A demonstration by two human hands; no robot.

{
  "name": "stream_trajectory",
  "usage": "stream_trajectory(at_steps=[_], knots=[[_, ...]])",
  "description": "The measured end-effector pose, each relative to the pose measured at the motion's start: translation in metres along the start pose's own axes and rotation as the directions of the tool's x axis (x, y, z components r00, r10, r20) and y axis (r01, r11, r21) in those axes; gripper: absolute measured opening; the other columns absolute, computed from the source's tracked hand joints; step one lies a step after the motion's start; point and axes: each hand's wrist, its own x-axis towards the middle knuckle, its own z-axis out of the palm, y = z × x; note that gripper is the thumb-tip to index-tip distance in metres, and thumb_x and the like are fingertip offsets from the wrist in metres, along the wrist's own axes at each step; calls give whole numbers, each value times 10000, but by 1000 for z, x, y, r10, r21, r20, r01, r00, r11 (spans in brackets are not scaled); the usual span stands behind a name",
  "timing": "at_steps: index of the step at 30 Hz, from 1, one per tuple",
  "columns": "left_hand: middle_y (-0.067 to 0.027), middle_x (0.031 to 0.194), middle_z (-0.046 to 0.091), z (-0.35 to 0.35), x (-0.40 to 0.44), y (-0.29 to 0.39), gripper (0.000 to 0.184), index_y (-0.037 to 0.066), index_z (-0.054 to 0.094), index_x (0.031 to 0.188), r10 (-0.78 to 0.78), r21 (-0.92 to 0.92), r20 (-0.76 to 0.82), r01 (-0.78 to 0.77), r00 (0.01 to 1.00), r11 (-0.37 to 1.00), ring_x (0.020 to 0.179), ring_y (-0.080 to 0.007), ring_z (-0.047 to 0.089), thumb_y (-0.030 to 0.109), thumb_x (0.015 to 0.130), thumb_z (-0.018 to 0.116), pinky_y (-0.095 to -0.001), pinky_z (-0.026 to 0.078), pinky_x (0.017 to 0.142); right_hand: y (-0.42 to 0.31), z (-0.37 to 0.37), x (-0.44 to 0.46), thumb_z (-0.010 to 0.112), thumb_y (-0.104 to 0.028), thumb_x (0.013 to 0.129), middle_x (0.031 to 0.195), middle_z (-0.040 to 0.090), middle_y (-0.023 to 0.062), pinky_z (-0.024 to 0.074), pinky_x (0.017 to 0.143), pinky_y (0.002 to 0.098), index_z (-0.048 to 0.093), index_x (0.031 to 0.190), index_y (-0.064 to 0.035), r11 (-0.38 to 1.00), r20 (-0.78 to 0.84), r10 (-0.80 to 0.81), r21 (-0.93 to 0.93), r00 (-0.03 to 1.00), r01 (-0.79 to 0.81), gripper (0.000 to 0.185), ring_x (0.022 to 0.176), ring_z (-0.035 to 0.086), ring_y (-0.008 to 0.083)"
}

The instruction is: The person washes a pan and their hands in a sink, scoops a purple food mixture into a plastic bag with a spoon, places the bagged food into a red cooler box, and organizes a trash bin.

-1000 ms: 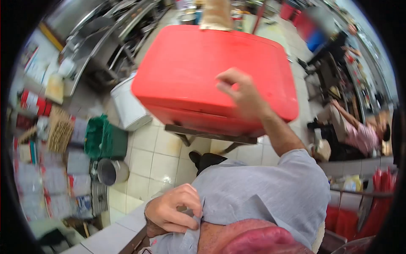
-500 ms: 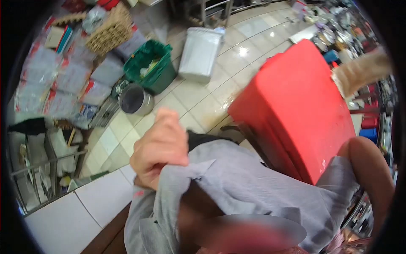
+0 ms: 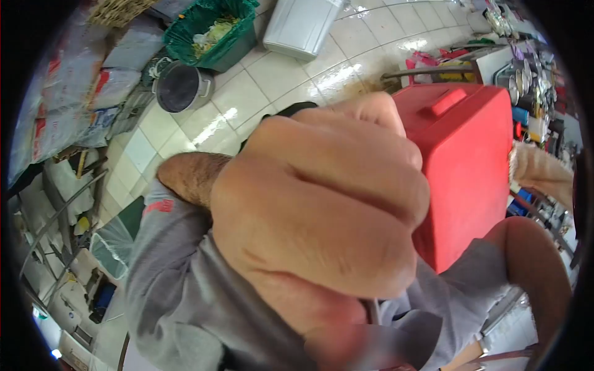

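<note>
My left hand (image 3: 322,198) fills the middle of the view, close to the camera. It is closed in a fist with the knuckles towards me, and whatever may be inside the fingers is hidden. Behind it lies the grey shirt (image 3: 210,290) I wear, with a small red mark on the left sleeve. To the right of the fist stands a large red box (image 3: 464,167) with a raised bar on its far face. My right arm is bent at the right edge, and its hand is out of view.
A green bin (image 3: 235,52) lined with a bag holds food scraps. A grey metal pot (image 3: 183,93) and a white container (image 3: 303,28) stand on the wet tiled floor (image 3: 253,93). Wrapped packages (image 3: 68,86) are stacked at left. Cluttered goods (image 3: 538,74) fill the far right.
My left hand has come up from in front of the shirt, close to the camera, and stays closed. The view has shifted, so the bin and pot sit higher and the red box shows another side.
</note>
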Motion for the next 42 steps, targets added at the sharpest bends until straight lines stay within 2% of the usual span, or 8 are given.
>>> stream_trajectory(at_steps=[16,22,30,34,37,40,41,42], knots=[[1,544,446,-33,122,-146,429,88,502,550,13,-440,-260,-131,966,889,422,-141,368,388,852,552,-296,270,520,165,32,-120,374,-239,917,695,483,0,409,586,216,469,879,-117,989,-115,-99,102,988,111,159,604,474,96],[-17,592,525,-182,140,-201,299,41,596,682,-240,-23,353,265,904,964,507,-149,420,310,700,726,-283,337,553,210,53,-156,391,-243,916,705,498,8,413,590,223,477,908,-110,1000,0,-5,-1,1000,5,158,612,487,104],[-16,719,529,-278,175,-298,207,6,584,853,-263,36,-197,275,944,961,562,-84,388,130,736,701,-251,326,578,281,52,-255,414,-249,916,718,518,18,418,594,232,487,947,-102,975,-31,62,-214,998,-68,167,622,505,115],[34,725,525,-290,176,-429,62,28,583,855,-697,-30,-503,795,511,605,612,-40,432,66,812,606,-172,327,551,340,45,-380,426,-252,916,724,528,23,421,597,237,492,966,-97,889,-176,244,-353,954,-293,176,627,513,121],[25,738,547,-302,158,-552,98,59,574,875,-784,-116,-553,906,282,408,617,-60,473,125,814,615,-191,377,566,387,78,-568,476,-203,885,772,580,65,440,643,244,552,915,-30,558,-443,612,-346,655,-755,190,676,550,139],[5,767,566,-315,131,-677,148,83,553,931,-787,-207,-617,967,-10,150,641,-89,526,156,818,615,-216,432,588,409,178,-762,683,-142,738,849,626,64,451,712,252,631,978,-12,-173,-522,849,-132,-80,-976,278,751,569,142],[-5,792,568,-320,116,-719,184,79,543,961,-798,-282,-598,952,-75,122,662,-108,538,166,816,617,-235,443,607,405,220,-824,656,-142,774,879,625,63,458,730,264,614,1004,10,-430,-367,752,356,-547,-830,279,776,570,137],[-16,816,569,-326,106,-757,220,75,532,990,-806,-350,-577,932,-134,96,683,-126,551,176,815,618,-255,453,625,391,263,-886,607,-127,814,856,613,27,417,646,219,603,1031,-12,-601,-253,665,377,-703,-705,246,709,532,95]])
